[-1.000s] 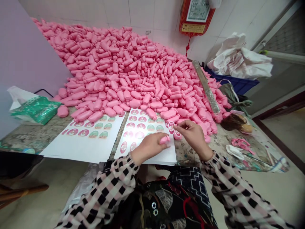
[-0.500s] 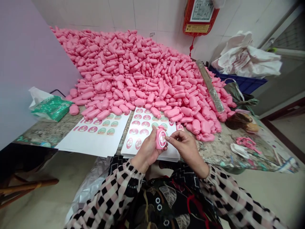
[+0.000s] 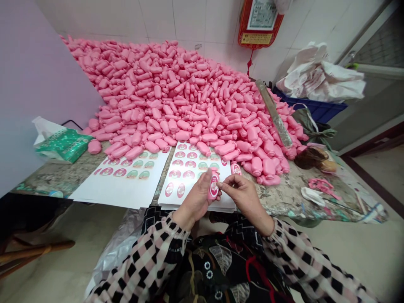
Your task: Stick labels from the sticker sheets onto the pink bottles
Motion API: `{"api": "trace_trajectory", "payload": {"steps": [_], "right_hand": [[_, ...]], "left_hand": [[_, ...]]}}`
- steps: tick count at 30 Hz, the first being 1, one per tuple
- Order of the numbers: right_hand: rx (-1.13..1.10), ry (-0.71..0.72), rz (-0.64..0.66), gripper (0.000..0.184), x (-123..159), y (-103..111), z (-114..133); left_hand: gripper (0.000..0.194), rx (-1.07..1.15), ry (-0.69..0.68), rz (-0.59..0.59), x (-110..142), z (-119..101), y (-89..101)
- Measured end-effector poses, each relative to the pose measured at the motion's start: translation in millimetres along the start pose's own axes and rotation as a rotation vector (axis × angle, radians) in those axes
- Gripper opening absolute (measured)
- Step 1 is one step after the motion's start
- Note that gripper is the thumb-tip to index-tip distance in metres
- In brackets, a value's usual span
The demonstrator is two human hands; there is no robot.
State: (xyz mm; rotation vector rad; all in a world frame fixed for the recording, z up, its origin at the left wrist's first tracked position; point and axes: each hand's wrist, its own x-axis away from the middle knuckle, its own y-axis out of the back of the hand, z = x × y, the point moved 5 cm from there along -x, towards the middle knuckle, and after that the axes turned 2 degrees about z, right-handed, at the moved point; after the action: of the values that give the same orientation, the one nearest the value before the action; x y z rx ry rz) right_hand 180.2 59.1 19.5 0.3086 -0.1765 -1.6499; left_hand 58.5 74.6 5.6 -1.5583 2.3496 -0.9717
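Note:
A small pink bottle (image 3: 210, 196) is gripped upright in my left hand (image 3: 195, 201), its front turned toward me. On that front lies an oval pink-and-white sticker (image 3: 214, 184). My right hand (image 3: 246, 198) has thumb and forefinger pinched together at the sticker's right edge; whether the sticker is fully stuck down I cannot tell. Beneath both hands is a stack of sticker sheets (image 3: 164, 202) with rows of pink and green labels. Just beyond my right fingers, a pink bottle with an oval label (image 3: 235, 168) lies at the edge of the pile.
A large heap of pink bottles (image 3: 158, 90) covers the back of the worktable (image 3: 277, 202). Another sticker sheet (image 3: 110, 192) lies to the left, near a green tissue pack (image 3: 65, 145). A long flat bar (image 3: 274, 112) rests on the heap. A blue crate (image 3: 325, 110) stands at the right.
My left hand has raised and turned the bottle toward me. My right hand has brought the sticker from the right onto the bottle's front. In the last half second the hands have barely moved.

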Motion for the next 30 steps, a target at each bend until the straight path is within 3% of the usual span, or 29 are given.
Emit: {"api": "trace_trajectory", "payload": {"steps": [4,6,8,12,16,19,23,26,30], "right_hand": [[0.327,0.088,-0.013,0.025,8.9,9.6,1.4],[0.371,0.057,-0.038,0.027,11.9,13.7,-3.0],[0.283,-0.02,-0.021,0.031,14.6,10.8,-8.9],[-0.063,-0.162,0.138,0.036,23.6,-17.0,-12.2],[-0.171,-0.161,0.218,0.031,25.7,-25.9,-12.4],[0.041,-0.054,0.218,0.033,10.6,-5.2,-21.8],[0.596,0.032,-0.141,0.035,-16.8,39.6,-34.9],[0.844,-0.031,-0.193,0.037,-26.4,46.0,-42.6],[0.845,-0.068,-0.178,0.039,-29.9,41.6,-48.5]], "left_hand": [[0.028,-0.207,0.028,0.053,12.7,-2.9,3.4],[0.029,-0.235,0.087,0.063,20.9,-0.6,8.0],[0.034,-0.257,0.156,0.077,29.0,5.5,11.5],[0.046,-0.294,0.27,0.145,42.0,22.0,11.6],[0.048,-0.288,0.264,0.207,48.6,24.6,11.4],[0.044,-0.249,0.252,0.182,50.2,21.7,16.8],[0.032,-0.234,0.211,0.099,47.7,21.7,23.2],[0.031,-0.225,0.192,0.077,45.7,22.6,21.7],[0.033,-0.183,0.196,0.028,44.5,18.6,21.7]]}}
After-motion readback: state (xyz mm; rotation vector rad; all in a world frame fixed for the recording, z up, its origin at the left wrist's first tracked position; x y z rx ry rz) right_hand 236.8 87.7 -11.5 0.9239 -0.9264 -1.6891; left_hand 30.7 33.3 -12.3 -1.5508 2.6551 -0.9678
